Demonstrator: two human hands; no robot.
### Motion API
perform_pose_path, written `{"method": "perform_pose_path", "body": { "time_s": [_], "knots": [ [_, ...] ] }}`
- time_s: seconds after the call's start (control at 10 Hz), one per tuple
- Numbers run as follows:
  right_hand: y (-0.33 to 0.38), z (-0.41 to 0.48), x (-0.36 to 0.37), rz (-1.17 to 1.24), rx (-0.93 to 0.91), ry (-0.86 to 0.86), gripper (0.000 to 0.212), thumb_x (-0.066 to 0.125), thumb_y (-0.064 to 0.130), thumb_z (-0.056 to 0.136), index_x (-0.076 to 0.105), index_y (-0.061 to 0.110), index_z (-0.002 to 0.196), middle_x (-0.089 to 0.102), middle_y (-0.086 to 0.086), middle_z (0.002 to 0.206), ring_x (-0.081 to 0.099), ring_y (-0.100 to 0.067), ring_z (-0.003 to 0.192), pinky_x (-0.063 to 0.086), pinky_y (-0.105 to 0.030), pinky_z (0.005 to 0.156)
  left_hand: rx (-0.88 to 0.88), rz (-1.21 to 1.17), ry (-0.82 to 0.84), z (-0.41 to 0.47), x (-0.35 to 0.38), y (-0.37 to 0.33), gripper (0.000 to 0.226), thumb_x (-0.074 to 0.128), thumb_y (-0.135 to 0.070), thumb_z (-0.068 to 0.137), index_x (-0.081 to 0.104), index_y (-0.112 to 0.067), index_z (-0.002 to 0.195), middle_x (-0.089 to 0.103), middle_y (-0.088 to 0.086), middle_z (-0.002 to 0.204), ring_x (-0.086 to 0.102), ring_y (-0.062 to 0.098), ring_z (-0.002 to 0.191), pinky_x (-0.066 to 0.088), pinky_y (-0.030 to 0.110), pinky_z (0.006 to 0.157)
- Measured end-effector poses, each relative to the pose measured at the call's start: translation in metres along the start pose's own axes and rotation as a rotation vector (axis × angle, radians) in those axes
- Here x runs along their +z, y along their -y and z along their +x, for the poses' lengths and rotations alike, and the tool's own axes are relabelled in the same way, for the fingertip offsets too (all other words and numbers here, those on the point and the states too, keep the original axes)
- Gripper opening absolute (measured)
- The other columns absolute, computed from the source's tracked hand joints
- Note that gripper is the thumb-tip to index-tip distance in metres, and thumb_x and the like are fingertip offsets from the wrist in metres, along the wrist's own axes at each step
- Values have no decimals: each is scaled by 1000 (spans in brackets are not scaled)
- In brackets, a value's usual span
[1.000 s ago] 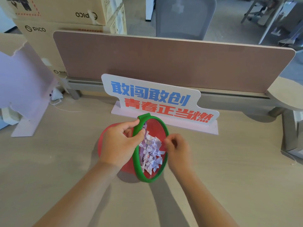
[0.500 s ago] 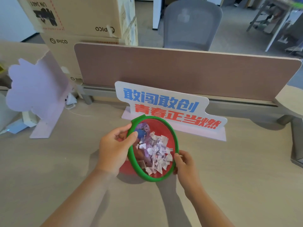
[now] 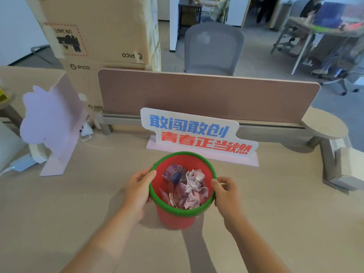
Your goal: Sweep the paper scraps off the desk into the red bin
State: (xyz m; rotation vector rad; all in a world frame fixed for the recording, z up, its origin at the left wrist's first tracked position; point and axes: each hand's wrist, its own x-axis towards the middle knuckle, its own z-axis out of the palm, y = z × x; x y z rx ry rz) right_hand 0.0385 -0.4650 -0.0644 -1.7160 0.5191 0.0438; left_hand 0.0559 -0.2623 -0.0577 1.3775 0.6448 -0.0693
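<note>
The red bin (image 3: 177, 220) with a green rim stands upright on the beige desk (image 3: 59, 203), in the middle of the view. Pale purple and white paper scraps (image 3: 192, 189) lie heaped inside it, with a blue-purple wrapper beside them. My left hand (image 3: 137, 191) grips the rim on its left side, thumb over the edge. My right hand (image 3: 225, 193) grips the rim on its right side. I see no loose scraps on the desk around the bin.
A white sign with blue and red characters (image 3: 197, 134) stands just behind the bin, before a brown divider panel (image 3: 206, 97). A pale purple cut-out stand (image 3: 51, 123) is at the left. Cardboard boxes (image 3: 98, 30) are stacked behind it. A grey chair (image 3: 213, 50) sits beyond.
The bin has gone from tilted on its side to upright on the desk. My right hand moved from the scraps at its mouth to the right rim. The scraps settled inside.
</note>
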Motion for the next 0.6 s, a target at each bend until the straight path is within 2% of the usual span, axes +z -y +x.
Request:
{"method": "perform_pose_path", "body": {
  "time_s": [0.1,0.3,0.4,0.5,0.6],
  "knots": [
    [-6,-15,-5,-8,22,-40,14,55,30,89,55,16,87,58,-8,70,49,-17,54,41,-35,56,-3,6,39,-6,0,-2,3,63,-17,83,61,-16,82,58,1,53,50,9,35,35,15,36],
    [-1,-35,-2,-18,74,-55,17,56,32,89,60,16,88,62,-6,74,53,-15,55,43,-30,56,93,281,109,-11,-18,-5,11,59,-25,88,60,-18,96,58,1,64,52,3,38,33,13,32],
    [-1,-45,-3,-42,86,-49,23,55,36,89,63,15,86,63,-4,73,53,-15,56,42,-27,54,126,449,151,-16,-28,-11,18,57,-36,88,58,-24,101,66,3,76,59,15,56,41,20,42],
    [1,-54,-4,-52,111,5,29,51,39,92,61,12,89,61,-3,75,54,-17,59,43,-25,53,137,580,216,-18,-37,-16,24,53,-41,89,57,-25,106,69,1,80,64,15,57,43,20,40],
    [0,-57,-8,-116,114,29,33,44,41,94,58,12,90,59,-3,79,56,-18,61,46,-27,57,149,743,273,-19,-44,-23,34,46,-47,91,59,-22,111,69,0,86,67,20,66,53,27,54]
  ]
}}
